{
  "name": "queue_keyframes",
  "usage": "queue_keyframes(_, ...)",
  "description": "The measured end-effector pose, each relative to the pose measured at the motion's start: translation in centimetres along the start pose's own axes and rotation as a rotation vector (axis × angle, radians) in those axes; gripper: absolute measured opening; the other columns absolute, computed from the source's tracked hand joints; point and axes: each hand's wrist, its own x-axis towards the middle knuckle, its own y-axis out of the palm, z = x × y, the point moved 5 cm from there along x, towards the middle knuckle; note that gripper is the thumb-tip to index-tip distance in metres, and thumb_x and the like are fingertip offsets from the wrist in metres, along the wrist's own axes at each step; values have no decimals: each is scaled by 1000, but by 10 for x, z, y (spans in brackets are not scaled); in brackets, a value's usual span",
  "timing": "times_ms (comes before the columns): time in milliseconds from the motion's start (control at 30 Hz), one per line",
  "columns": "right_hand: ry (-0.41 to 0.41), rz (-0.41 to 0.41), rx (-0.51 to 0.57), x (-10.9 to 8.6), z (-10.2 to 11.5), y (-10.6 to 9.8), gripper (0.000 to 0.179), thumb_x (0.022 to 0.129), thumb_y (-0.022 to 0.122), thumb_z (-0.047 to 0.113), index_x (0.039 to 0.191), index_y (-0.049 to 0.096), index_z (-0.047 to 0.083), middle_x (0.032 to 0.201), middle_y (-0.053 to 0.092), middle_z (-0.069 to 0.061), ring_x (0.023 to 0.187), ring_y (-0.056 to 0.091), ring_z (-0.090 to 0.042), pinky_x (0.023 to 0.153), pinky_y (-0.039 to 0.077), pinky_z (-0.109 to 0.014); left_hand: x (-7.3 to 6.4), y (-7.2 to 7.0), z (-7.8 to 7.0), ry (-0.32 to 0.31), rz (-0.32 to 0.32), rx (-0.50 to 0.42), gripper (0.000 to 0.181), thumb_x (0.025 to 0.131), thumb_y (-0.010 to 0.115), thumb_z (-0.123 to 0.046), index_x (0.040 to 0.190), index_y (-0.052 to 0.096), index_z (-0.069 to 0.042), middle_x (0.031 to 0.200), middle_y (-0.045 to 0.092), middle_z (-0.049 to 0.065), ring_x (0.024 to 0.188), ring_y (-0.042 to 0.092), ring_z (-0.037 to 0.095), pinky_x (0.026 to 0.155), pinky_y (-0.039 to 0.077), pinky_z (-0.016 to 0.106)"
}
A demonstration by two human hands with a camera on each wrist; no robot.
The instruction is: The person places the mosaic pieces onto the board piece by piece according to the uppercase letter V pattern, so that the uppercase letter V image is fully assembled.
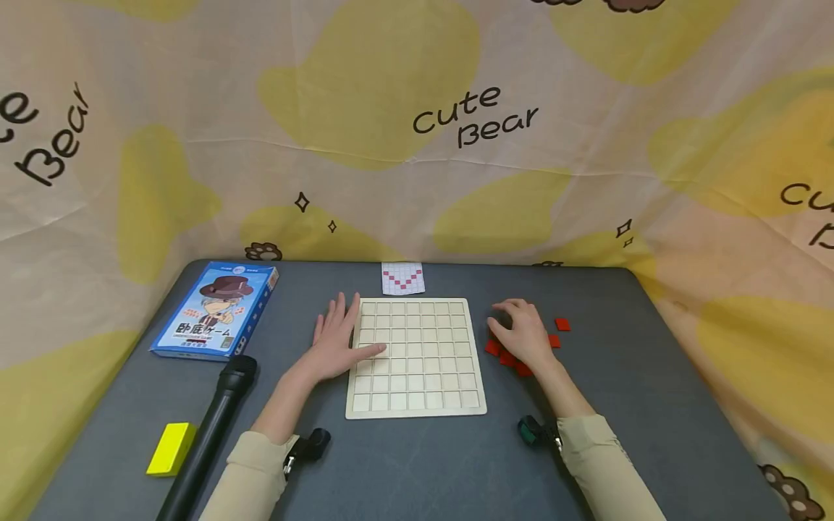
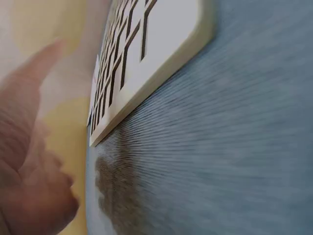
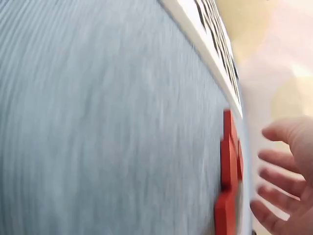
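A cream grid board (image 1: 417, 358) with rows of square recesses lies flat at the middle of the table. My left hand (image 1: 334, 344) is at its left side, fingers spread and thumb over the board's left columns; whether it touches cannot be told. Over a loose cluster of red square tiles (image 1: 507, 358) hovers my right hand (image 1: 523, 333), right of the board, its fingers loosely bent with nothing between them. In the right wrist view the red tiles (image 3: 228, 166) lie on the table below the fingers, apart from them. Part of the cluster is hidden under the hand.
Behind the board stands a small card (image 1: 402, 278) with a pink V-like pattern on a grid. To the left are a blue illustrated box (image 1: 218, 311), a black microphone (image 1: 211, 434) and a yellow block (image 1: 171, 449). One red tile (image 1: 562, 325) lies apart at the right.
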Motion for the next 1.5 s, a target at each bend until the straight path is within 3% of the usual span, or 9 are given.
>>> queue_keyframes(100,-13,34,3,-6,-7,-5,28,89,69,20,111,72,4,115,65,-17,105,55,-36,92,43,-52,-14,11,-1,55,137,-71,116,82,68,-61,155,1,-2,160,-7,23,147,-4,38,115,2,57)
queue_keyframes(200,-22,69,-7,-11,-12,-9,28,87,72,22,110,73,5,108,67,-15,96,59,-31,86,46,-49,-27,15,0,96,222,-85,123,76,75,-58,154,2,4,160,-4,23,147,-2,36,116,5,55)
queue_keyframes(433,-23,94,-11,-19,-17,-13,34,83,78,27,110,73,7,110,66,-13,94,59,-28,82,49,-48,-41,12,5,131,294,-32,136,63,84,-58,154,4,2,161,-3,19,148,-1,33,116,5,52)
queue_keyframes(833,-27,54,-36,-16,-22,-12,29,85,77,23,107,73,5,105,66,-14,91,58,-30,83,49,-48,-38,16,5,96,301,9,140,58,85,-63,155,7,0,162,-2,15,148,-1,32,117,7,52)
queue_keyframes(1167,-25,23,-25,-17,-22,-10,32,82,79,26,105,72,4,106,65,-15,90,58,-30,80,49,-46,-38,20,6,162,250,4,137,61,83,-64,155,7,1,162,-1,17,148,-2,32,115,5,54)
queue_keyframes(1500,6,17,-25,-19,-21,-11,29,82,79,26,101,73,5,106,66,-16,91,59,-30,81,49,-47,-38,19,5,180,258,-30,135,63,84,-60,154,7,2,162,-2,18,148,-3,34,114,2,57)
